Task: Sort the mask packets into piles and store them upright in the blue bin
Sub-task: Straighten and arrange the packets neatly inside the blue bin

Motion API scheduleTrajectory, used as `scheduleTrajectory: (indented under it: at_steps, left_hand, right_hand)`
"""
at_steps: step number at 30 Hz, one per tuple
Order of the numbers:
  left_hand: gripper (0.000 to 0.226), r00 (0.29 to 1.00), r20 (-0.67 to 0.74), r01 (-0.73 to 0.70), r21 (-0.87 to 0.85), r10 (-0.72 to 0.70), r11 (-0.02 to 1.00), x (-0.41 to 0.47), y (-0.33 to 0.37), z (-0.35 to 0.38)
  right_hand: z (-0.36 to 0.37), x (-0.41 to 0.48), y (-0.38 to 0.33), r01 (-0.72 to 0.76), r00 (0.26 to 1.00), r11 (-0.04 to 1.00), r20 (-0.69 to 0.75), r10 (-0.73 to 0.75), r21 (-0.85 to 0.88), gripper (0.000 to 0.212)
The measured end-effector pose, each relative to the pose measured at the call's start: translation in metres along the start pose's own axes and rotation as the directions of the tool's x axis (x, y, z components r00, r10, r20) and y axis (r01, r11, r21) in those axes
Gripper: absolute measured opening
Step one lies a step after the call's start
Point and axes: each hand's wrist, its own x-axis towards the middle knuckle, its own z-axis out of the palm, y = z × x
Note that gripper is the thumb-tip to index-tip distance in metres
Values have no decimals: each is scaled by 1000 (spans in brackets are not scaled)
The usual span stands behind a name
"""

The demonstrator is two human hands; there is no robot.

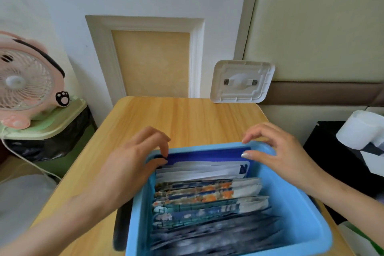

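Looks nearly finished. Mask packets (197, 193) upright in sorted rows inside blue bin (299, 199) on wooden table (187, 116). Left hand (128, 162) pinching corner of dark blue packet (207, 155) at far end; right hand (280, 151) loose, thumb touching same packet. Left, likely: seating that packet.

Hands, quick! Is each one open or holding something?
Left hand: pinches the dark blue mask packet at its left end.
Right hand: thumb on that packet, fingers over the blue bin rim; grip cannot be told.

Pink fan (25, 83) (left), white lid (242, 81).
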Motion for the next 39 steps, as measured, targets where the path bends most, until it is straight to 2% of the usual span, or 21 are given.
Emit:
scheduleTrajectory:
  at_steps: [2, 6, 9, 12, 14, 16, 19, 23, 25, 33, 35, 39]
  left_hand:
    - [14, 997, 69, -49, 175, 38, 983, 1, 1, -4]
    - [4, 995, 102, 2, 209, -23, 978, 5, 3, -4]
    - [7, 990, 130, 28, 182, -53, 983, 7, 3, -2]
    - [15, 969, 201, 141, 34, -145, 989, 13, 1, -5]
    - [12, 951, 257, 186, -34, -171, 982, 15, 2, -7]
    - [8, 961, 232, 158, -30, -147, 987, 15, 3, -7]
    - [17, 981, 176, 78, 10, -78, 997, 13, 6, -10]
    - [4, 973, 229, -67, 168, 27, 983, 14, 9, -12]
    - [7, 965, 260, -93, 225, 32, 970, 12, 9, -11]
    - [5, 955, 295, -79, 192, 20, 978, 16, 5, -7]
    - [7, 963, 269, -46, 116, 13, 992, 18, 2, -11]
    - [11, 998, 12, 56, -101, -55, 993, 22, 0, -32]
  right_hand:
    - [0, -1, -3, 96, 994, 988, 73, -87, -123, 14]
    - [0, -1, -2, 136, 986, 967, 120, -112, -215, 24]
    - [1, -1, -3, 141, 985, 965, 125, -115, -220, 21]
    - [2, -1, -3, 140, 986, 960, 125, -113, -242, 20]
    - [1, -2, -6, 161, 985, 956, 109, -137, -247, 15]
    - [-1, -4, -9, 243, 970, 926, 93, -225, -290, 11]
    - [2, -5, -15, 359, 933, 871, 149, -327, -336, 5]
    - [8, -1, -12, 304, 947, 916, 185, -261, -261, 10]
    - [8, 2, -11, 293, 948, 924, 204, -246, -247, 11]
    - [8, 4, -9, 282, 946, 939, 222, -237, -198, 10]
    - [7, 3, -9, 289, 944, 943, 211, -252, -165, 9]
    - [7, 2, -7, 287, 939, 943, 243, -242, -169, 6]
